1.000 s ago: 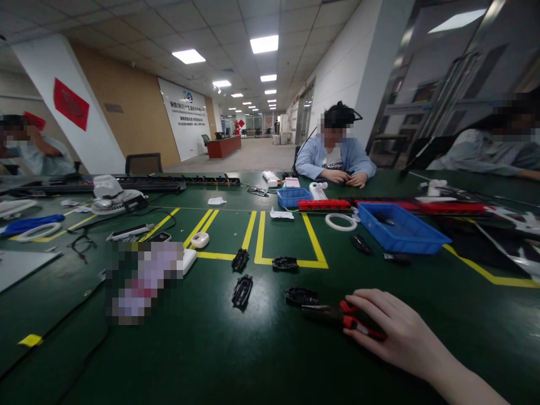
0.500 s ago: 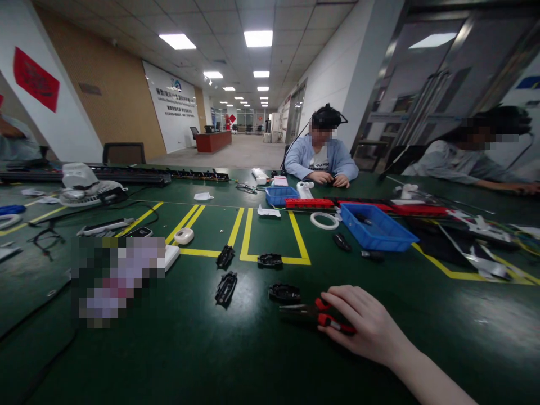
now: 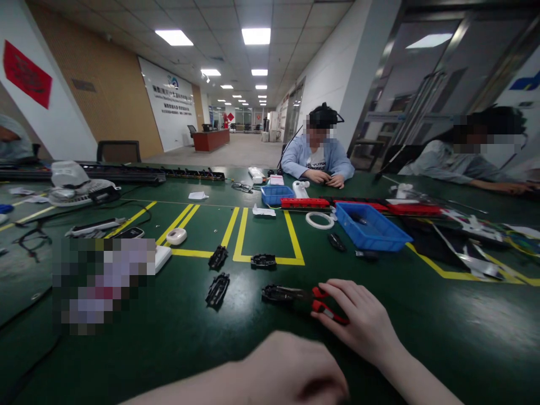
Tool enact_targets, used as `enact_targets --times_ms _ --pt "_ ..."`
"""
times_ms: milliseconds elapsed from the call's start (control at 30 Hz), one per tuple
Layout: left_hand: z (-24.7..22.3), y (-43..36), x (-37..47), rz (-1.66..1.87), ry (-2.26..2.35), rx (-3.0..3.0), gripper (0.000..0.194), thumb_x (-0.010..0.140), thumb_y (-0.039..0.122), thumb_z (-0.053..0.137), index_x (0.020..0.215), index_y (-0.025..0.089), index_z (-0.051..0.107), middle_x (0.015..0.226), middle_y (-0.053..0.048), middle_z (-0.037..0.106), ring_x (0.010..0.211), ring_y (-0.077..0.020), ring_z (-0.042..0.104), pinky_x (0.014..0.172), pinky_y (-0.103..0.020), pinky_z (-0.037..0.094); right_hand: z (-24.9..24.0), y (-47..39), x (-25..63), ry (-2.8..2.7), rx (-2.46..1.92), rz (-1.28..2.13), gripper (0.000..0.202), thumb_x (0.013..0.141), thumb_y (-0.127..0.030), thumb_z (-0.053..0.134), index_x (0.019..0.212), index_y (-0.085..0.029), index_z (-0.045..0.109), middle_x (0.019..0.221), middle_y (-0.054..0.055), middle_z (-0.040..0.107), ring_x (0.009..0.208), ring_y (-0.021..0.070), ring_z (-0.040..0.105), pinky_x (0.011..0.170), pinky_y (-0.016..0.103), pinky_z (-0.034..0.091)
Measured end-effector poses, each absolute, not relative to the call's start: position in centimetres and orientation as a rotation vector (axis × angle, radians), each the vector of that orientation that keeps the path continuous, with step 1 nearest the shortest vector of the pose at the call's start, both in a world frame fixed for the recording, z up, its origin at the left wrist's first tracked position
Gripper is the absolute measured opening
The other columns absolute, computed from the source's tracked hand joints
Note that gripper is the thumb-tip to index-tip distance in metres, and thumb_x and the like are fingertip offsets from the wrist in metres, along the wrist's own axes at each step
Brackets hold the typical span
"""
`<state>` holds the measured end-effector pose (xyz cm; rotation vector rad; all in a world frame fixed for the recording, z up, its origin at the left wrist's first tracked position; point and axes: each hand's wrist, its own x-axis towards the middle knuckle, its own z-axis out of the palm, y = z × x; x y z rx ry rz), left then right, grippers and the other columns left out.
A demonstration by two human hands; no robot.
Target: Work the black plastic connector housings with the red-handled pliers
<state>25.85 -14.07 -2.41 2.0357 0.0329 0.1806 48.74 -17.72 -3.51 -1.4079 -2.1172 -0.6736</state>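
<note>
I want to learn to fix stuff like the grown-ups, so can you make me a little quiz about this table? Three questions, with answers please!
1. Which of the camera wearer's own hands holds the red-handled pliers: the left hand or the right hand?
2. True or false: the white ring lies outside the large blue tray.
3. What colour is the tape on the green table? a) white b) yellow c) purple

Key: 1. the right hand; 2. true; 3. b
</note>
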Motion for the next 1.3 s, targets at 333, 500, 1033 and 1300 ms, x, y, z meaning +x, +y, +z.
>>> enact_targets --times_ms 333,500,1033,1300 --pt "-3.6 -6.6 23.2 0.64 0.624 2.513 0.035 0.084 0.029 0.067 0.118 0.024 0.056 0.122 -0.006 0.057 0.111 -0.0259 0.054 0.093 -0.042 0.045 -3.7 -17.8 48.9 -2.114 -1.512 -0.473 0.037 0.087 -0.04 0.063 0.115 -0.016 0.061 0.105 0.012 0.067 0.086 0.0228 0.066 0.069 0.035 0.056" --pt "-4.1 -6.2 23.5 0.544 0.639 2.407 0.028 0.084 0.026 0.067 0.111 0.023 0.06 0.114 -0.004 0.06 0.105 -0.024 0.056 0.092 -0.04 0.045 -3.5 -18.0 48.8 -2.125 -1.505 -0.454 0.037 0.087 -0.038 0.063 0.116 -0.017 0.061 0.106 0.013 0.068 0.092 0.0252 0.066 0.074 0.039 0.056" --pt "-5.2 -5.1 23.8 0.555 0.586 2.293 0.01 0.082 0.026 0.072 0.091 0.023 0.07 0.109 -0.003 0.061 0.105 -0.0231 0.057 0.094 -0.039 0.042 -3.2 -17.8 49.3 -2.152 -1.395 -0.543 0.038 0.085 -0.038 0.067 0.117 -0.019 0.06 0.103 0.011 0.07 0.094 0.0259 0.068 0.093 0.053 0.053" --pt "-5.7 -4.8 23.8 0.564 0.589 2.245 0.007 0.082 0.025 0.073 0.089 0.024 0.072 0.112 -0.003 0.061 0.106 -0.0228 0.057 0.097 -0.039 0.041 -3.1 -18.0 48.9 -2.168 -1.42 -0.452 0.038 0.083 -0.037 0.068 0.115 -0.02 0.061 0.103 0.01 0.071 0.095 0.0257 0.068 0.093 0.051 0.055"
